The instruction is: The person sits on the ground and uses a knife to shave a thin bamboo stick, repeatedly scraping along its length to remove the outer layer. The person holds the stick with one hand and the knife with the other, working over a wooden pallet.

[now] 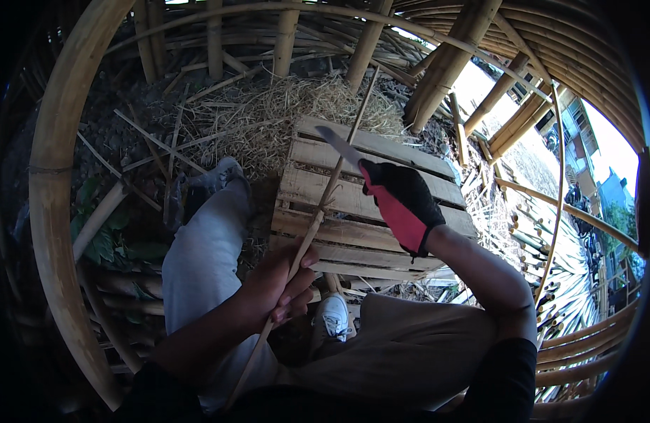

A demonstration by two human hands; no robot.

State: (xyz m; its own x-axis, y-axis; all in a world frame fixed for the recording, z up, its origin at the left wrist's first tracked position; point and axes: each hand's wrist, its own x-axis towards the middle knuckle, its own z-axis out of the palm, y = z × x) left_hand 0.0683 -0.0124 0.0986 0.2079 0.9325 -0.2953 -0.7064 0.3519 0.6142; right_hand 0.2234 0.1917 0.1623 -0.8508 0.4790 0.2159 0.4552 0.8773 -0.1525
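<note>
My bare left hand (277, 283) is closed around a long thin bamboo strip (334, 180). The strip slants from my lap up past the far edge of a slatted wooden crate (353, 230), with a rough, splintered node partway along it. In a red and black glove, my right hand (404, 204) grips a knife over the crate. Its handle is hidden in my fist. The knife blade (341, 146) points up and to the left, its flat close to the strip; I cannot tell whether they touch.
Pale shavings (275, 120) lie heaped beyond the crate. A thick curved bamboo pole (53, 169) rises at the left, and upright bamboo posts (452, 63) stand at the back. Many cut bamboo poles (568, 264) lie stacked on the right. My shoe (334, 315) rests by the crate's near side.
</note>
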